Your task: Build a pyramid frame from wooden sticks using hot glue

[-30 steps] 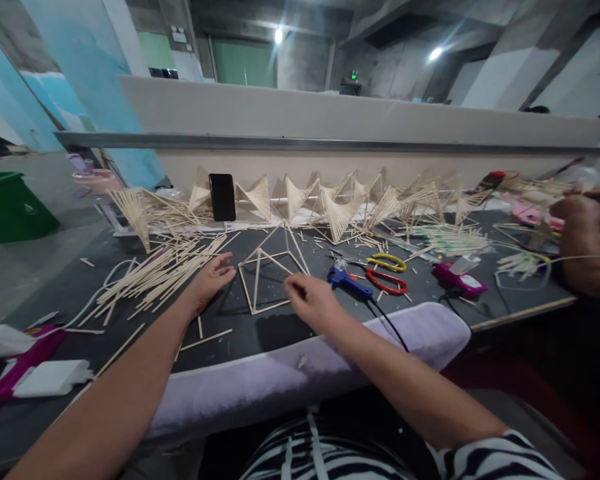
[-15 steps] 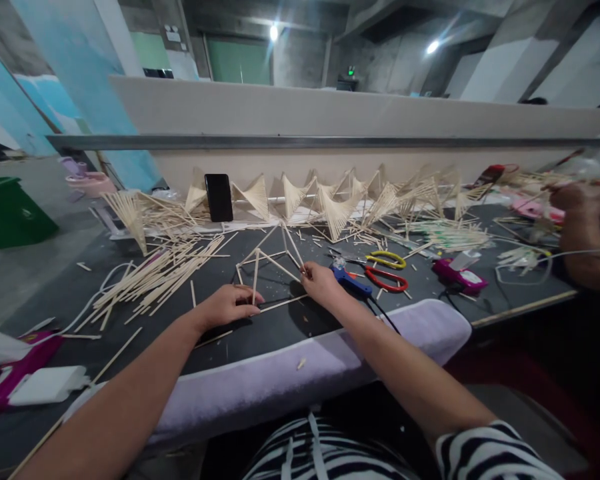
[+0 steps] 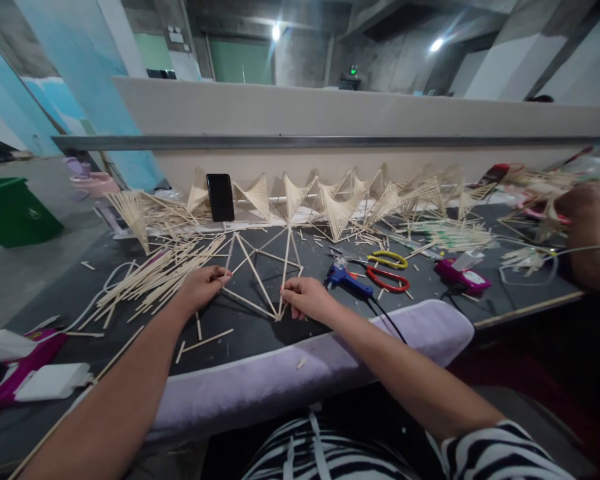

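A frame of thin wooden sticks [image 3: 253,270] stands on the dark table between my hands, with two peaks at the back and a low joint near the front. My left hand [image 3: 203,288] pinches its left side, at the lower end of a slanting stick. At the lower front joint, my right hand [image 3: 300,297] has its thumb and fingers closed on an upright stick of the frame. A blue glue gun [image 3: 350,280] lies right of my right hand, beside red-handled [image 3: 387,279] and yellow-handled [image 3: 387,259] tools.
Loose sticks [image 3: 150,287] lie piled at left. Finished twisted stick models [image 3: 337,207] line the back near a black phone [image 3: 221,197]. A lilac cushion [image 3: 310,360] edges the table's front. Another person's hand [image 3: 593,207] is at far right.
The stick frame has been turned and now spreads wider. My left hand has moved left and slightly up; my right hand has shifted left and down to the front joint.
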`<action>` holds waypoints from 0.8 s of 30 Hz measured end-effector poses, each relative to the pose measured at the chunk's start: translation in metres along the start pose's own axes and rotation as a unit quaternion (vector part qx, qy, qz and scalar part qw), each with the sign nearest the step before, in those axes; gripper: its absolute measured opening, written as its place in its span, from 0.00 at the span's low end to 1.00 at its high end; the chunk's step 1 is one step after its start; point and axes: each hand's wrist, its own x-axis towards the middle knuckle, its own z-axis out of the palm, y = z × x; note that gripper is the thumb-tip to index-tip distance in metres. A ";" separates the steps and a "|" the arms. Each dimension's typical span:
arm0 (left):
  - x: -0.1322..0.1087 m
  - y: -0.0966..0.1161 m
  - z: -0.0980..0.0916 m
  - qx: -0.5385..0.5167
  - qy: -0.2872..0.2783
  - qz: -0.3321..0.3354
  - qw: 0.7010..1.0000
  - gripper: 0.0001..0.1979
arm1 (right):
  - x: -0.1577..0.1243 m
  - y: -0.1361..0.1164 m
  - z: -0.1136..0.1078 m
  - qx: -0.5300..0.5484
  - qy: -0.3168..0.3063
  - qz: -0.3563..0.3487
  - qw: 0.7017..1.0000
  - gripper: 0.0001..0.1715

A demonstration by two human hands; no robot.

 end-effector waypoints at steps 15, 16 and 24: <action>0.001 0.001 0.000 0.063 0.089 0.083 0.991 0.19 | -0.013 -0.014 -0.046 -0.278 -0.137 -0.109 0.945 0.07; 0.000 0.002 0.000 0.060 0.091 0.086 0.990 0.19 | -0.020 -0.018 -0.050 -0.230 -0.224 -0.110 0.941 0.06; -0.004 0.009 0.000 0.015 0.180 0.118 0.976 0.19 | 0.000 -0.024 -0.053 0.162 0.195 -0.143 0.957 0.14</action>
